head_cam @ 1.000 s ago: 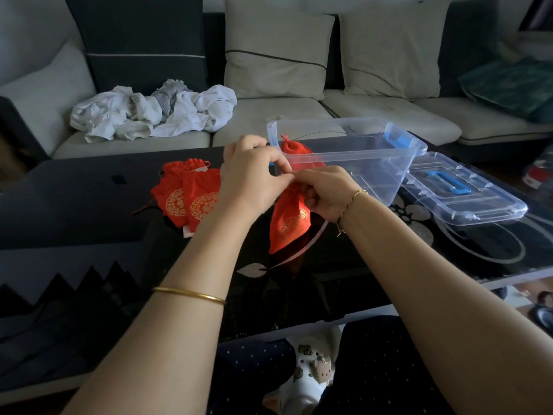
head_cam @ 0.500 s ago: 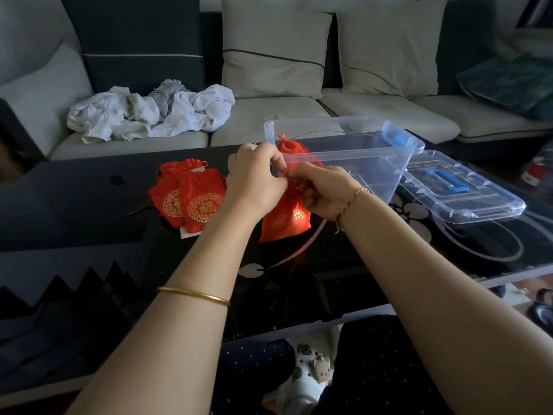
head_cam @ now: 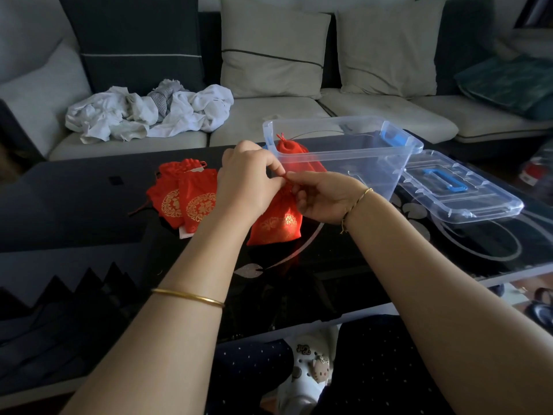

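We see a red pouch (head_cam: pixel 276 220) printed with gold motifs. At its nine o'clock, two more red pouches (head_cam: pixel 185 199) carry round gold emblems. At one o'clock, the clear box (head_cam: pixel 359 163) has a blue latch (head_cam: pixel 395 139) and shows another red pouch (head_cam: pixel 294 155) through its wall. At three o'clock, the clear lid (head_cam: pixel 484 205) bears a blue handle (head_cam: pixel 447 181). The table (head_cam: pixel 74 205) is glossy black with pale floral lines.

A glossy black glass counter (head_cam: pixel 74 205) with pale leaf and flower patterns fills the foreground. Beyond its far edge runs a long sofa with beige seat cushions (head_cam: pixel 434 121) and a dark back. Two square beige pillows (head_cam: pixel 272 52) lean there, beside a dark pillow with a thin pale stripe (head_cam: pixel 134 40). A crumpled heap of white cloth (head_cam: pixel 143 115) lies on the left seat. The light is dim and soft.
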A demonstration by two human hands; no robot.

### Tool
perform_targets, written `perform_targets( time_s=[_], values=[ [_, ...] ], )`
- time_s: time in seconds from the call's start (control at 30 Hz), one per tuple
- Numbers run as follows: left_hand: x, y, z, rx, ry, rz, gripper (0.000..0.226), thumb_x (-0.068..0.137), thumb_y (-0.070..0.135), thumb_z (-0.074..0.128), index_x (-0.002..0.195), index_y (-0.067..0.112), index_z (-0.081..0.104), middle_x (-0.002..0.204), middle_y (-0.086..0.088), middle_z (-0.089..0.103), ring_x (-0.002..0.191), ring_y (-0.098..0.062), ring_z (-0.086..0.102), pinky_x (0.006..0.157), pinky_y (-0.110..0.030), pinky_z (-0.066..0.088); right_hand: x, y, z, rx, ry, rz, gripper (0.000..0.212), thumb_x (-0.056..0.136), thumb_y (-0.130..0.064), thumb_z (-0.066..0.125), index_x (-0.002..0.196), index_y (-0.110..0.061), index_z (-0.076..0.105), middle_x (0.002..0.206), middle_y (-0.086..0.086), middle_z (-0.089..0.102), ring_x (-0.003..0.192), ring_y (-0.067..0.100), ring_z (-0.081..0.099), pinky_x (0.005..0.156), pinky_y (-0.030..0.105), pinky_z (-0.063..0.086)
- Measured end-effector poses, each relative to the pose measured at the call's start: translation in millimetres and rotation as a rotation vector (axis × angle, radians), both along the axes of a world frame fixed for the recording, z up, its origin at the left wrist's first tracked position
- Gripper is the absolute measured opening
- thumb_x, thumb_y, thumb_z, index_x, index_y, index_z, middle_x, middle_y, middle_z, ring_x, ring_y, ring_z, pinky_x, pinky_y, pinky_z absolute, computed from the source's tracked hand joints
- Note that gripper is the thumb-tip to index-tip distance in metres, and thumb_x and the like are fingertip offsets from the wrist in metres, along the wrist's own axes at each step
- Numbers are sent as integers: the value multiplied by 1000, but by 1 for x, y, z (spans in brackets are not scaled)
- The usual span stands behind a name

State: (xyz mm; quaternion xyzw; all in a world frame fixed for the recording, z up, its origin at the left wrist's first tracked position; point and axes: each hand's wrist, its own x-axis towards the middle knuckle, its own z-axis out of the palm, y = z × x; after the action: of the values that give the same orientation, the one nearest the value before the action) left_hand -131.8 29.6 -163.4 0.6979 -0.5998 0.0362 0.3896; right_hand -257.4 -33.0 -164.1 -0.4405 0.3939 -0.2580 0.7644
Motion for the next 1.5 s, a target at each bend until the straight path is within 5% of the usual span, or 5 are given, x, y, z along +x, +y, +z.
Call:
perform_targets(
  time_s=[0.5, 0.67, 0.9, 1.07, 1.5],
  values=[
    [7, 1, -2, 52, -10, 107, 14, 86, 8, 48, 75, 10, 57, 84, -3, 59, 80, -25, 55, 71, -42, 48, -13, -10, -5, -848, 454, -154, 20, 86, -10, 62, 66, -11, 66, 59, 0, 49, 56, 12, 40, 57, 27, 38],
    [-2, -1, -2, 245, 427, 32, 10, 90, 11, 48, 87, 7, 57, 87, -4, 58, 74, -14, 52, 67, -29, 45, -8, -9, -25, -896, 547, -175, 22, 88, -12, 58, 86, 8, 68, 69, 8, 55, 64, 17, 46, 61, 30, 42],
    [0, -7, -1, 221, 745, 32, 13, 89, 8, 48, 79, 11, 54, 93, -17, 67, 83, -26, 65, 77, -38, 54, -17, 4, -46, -675, 347, 212, 29, 87, -28, 63, 113, -21, 54, 101, -9, 63, 90, 3, 62, 72, 19, 55],
    [-4, -12, 8, 145, 915, 8, 19, 90, 4, 45, 73, 11, 52, 71, -6, 61, 64, -16, 59, 61, -28, 50, -16, -3, -58, -900, 544, 50, 34, 78, -19, 71, 107, -9, 57, 102, 11, 66, 94, 27, 64, 83, 49, 53],
    [-15, -42, 40, -16, 864, -30, 15, 93, 13, 47, 79, 13, 54, 73, -1, 58, 64, -15, 59, 60, -27, 46, -45, -31, 51, -1042, 491, -234, 20, 86, -12, 63, 95, 6, 65, 75, 13, 65, 51, 16, 63, 52, 34, 55]
  ],
)
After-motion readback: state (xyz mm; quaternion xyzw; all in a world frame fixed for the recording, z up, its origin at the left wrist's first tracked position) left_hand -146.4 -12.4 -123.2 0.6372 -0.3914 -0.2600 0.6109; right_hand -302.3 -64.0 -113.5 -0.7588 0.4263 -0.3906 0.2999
